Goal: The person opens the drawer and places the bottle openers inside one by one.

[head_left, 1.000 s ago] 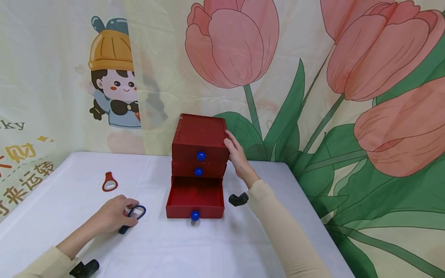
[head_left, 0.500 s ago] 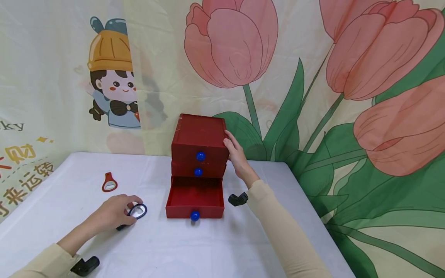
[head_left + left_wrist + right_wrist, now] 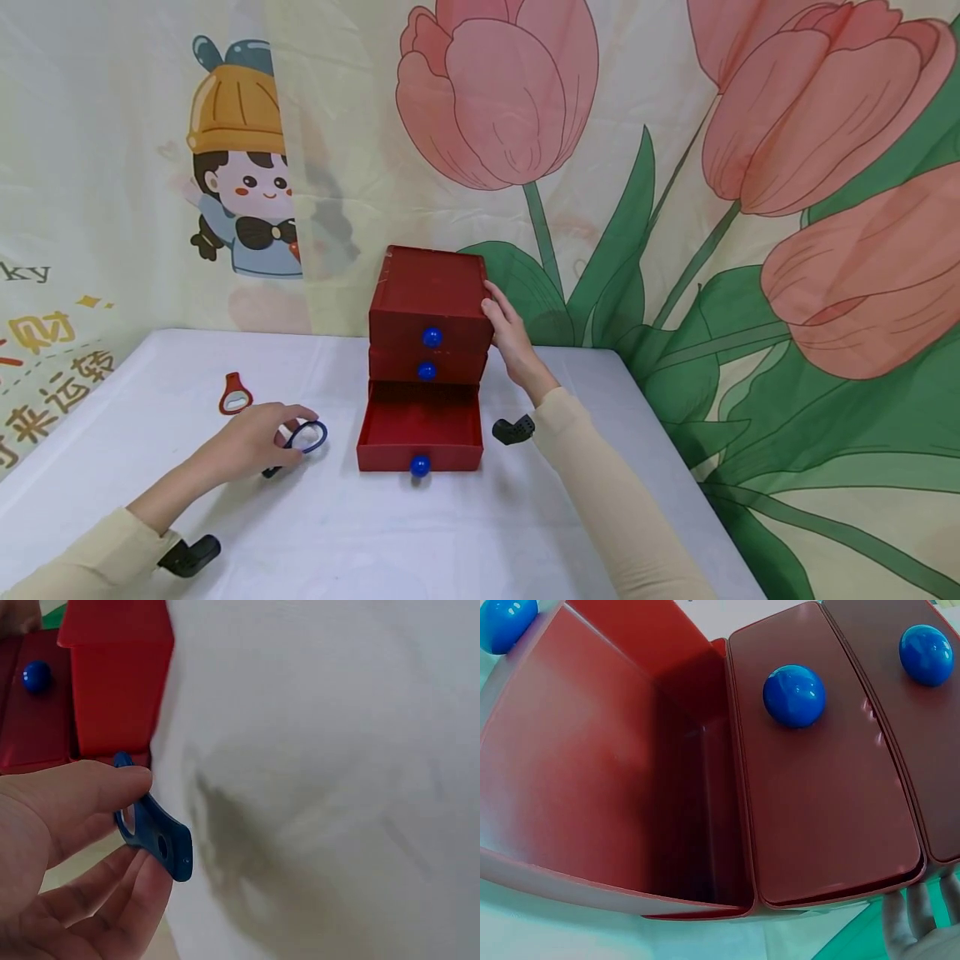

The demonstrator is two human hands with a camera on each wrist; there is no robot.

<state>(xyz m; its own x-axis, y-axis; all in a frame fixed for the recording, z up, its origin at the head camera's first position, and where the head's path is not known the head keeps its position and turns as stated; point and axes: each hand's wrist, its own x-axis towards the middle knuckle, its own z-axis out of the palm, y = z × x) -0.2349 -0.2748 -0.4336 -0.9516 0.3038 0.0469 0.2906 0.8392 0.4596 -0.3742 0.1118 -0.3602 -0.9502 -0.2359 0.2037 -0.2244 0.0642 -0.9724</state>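
My left hand [image 3: 258, 442] pinches a small blue magnifying glass [image 3: 169, 838] between thumb and fingers, its ring pointing toward the drawers and its holed handle pointing back. It hangs above the table, left of a red three-drawer cabinet [image 3: 431, 287]. The cabinet's bottom drawer [image 3: 420, 457] is pulled out, with nothing seen inside. Its two upper drawers are closed, each with a blue knob [image 3: 794, 696]. My right hand [image 3: 517, 342] rests with extended fingers against the cabinet's right side. A matching red magnifying glass [image 3: 228, 386] lies behind the left hand.
A white cloth covers the table [image 3: 420, 542]. Close behind the cabinet hangs a printed curtain [image 3: 345, 108] with tulips and a cartoon figure. A black wrist device [image 3: 513, 430] sits at the right cuff, another [image 3: 191, 557] at the left.
My left hand has moved up and slightly right with the blue magnifying glass, nearer the open drawer. My right hand and the cabinet have stayed put.
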